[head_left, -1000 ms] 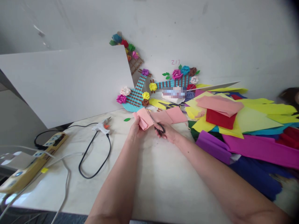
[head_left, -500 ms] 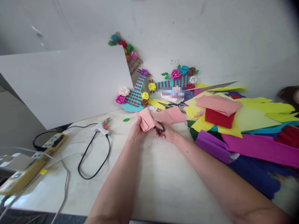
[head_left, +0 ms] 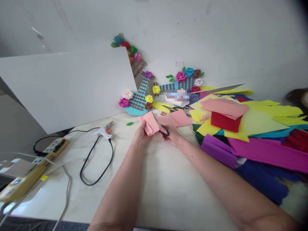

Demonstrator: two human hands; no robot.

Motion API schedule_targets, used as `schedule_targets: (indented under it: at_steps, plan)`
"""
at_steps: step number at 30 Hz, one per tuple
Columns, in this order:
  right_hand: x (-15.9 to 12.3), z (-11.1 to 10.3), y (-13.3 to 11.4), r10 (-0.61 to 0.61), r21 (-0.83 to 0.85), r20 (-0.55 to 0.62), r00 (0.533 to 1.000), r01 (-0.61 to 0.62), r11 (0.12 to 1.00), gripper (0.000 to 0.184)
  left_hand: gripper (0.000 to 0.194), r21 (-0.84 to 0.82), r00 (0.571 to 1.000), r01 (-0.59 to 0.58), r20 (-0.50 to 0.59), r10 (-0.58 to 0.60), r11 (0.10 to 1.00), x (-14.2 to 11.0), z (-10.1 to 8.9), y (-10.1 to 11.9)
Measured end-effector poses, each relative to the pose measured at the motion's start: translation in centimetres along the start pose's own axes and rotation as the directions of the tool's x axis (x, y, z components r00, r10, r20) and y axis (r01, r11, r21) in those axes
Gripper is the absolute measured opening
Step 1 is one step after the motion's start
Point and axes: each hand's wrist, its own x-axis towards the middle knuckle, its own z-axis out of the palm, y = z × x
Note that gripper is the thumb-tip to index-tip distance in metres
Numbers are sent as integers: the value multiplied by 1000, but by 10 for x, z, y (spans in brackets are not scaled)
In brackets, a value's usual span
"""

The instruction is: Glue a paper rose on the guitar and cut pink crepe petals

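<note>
Pinched in my left hand (head_left: 141,132) is a folded piece of pink crepe paper (head_left: 151,123), held just above the table. My right hand (head_left: 171,136) grips black-handled scissors (head_left: 165,130), their blades lying along the right edge of that paper. Whether the blades are parted is too small to tell. More pink paper pieces (head_left: 181,118) lie flat on the table right behind the scissors. A small green paper leaf (head_left: 130,124) rests to the left of my left hand.
A white glue gun (head_left: 104,131) with a looped black cord lies left, near a yellow power strip (head_left: 54,148). Flower-decorated turquoise guitar shapes (head_left: 137,102) lean at the wall beside a white board (head_left: 72,89). Coloured paper sheets (head_left: 264,123) pile up on the right.
The fingers of my right hand have closed slightly on the scissor handles. My left hand and the folded pink paper stay in place.
</note>
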Motion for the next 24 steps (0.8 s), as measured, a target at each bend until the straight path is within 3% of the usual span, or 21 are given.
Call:
schedule_targets:
  at_steps: [13,24]
  plan:
    - [5,3,7,20,2,-98,995,-20,1000,35,33,-17,999,-32,-21,32,999,4,-3,-1]
    - [-1,0,2,-60,-1,29,998,60,998,43,38,42,997,15,73,-19,999,1,-4,-1]
